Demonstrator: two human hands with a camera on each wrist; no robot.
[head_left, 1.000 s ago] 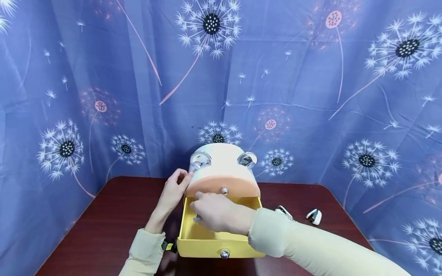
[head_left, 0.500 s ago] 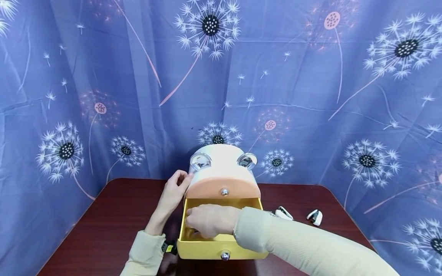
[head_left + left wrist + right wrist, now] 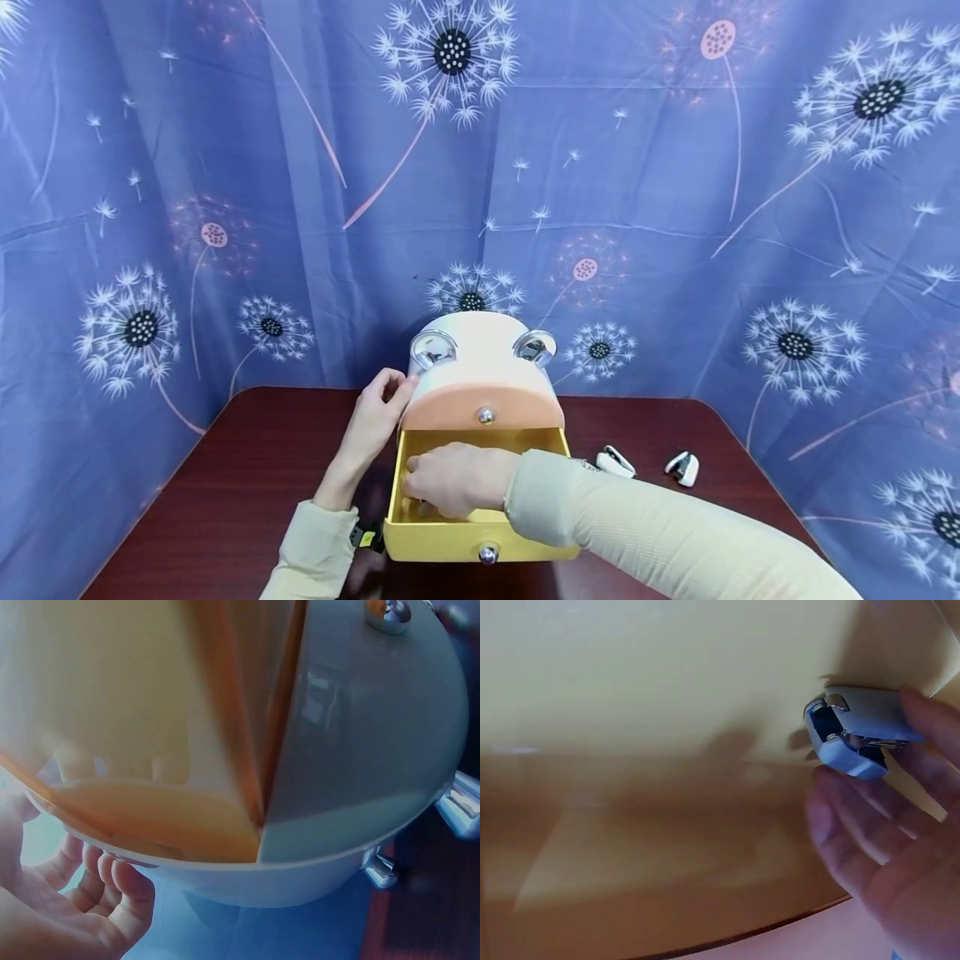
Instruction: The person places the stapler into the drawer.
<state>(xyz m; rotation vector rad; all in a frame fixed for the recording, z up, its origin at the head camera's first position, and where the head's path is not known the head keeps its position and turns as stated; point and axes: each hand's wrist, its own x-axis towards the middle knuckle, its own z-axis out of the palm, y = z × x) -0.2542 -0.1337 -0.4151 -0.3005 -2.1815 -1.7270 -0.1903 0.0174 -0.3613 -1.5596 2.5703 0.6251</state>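
A small frog-faced cabinet [image 3: 476, 354] has a white body and a peach upper front. Its yellow lower drawer [image 3: 431, 536] is pulled out. My right hand [image 3: 457, 479] reaches down into that drawer. In the right wrist view a light blue mini stapler [image 3: 874, 720] lies close over the drawer bottom, between my right thumb and fingers [image 3: 855, 817]. In the head view the hand hides most of it. My left hand [image 3: 378, 417] rests at the cabinet's left side, fingers [image 3: 133, 881] loosely bent beside its white edge.
On the dark red table [image 3: 285, 450], right of the cabinet, lie a small white stapler-like item [image 3: 615, 461] and a white-and-dark one [image 3: 682, 468]. Two chrome rings [image 3: 433, 348] stick out from the cabinet top. Behind hangs a blue dandelion-print curtain [image 3: 637, 167].
My right hand has gone lower into the drawer with the blue stapler, shifting slightly left. Over the last half second it has barely moved. The left hand stays at the cabinet's side.
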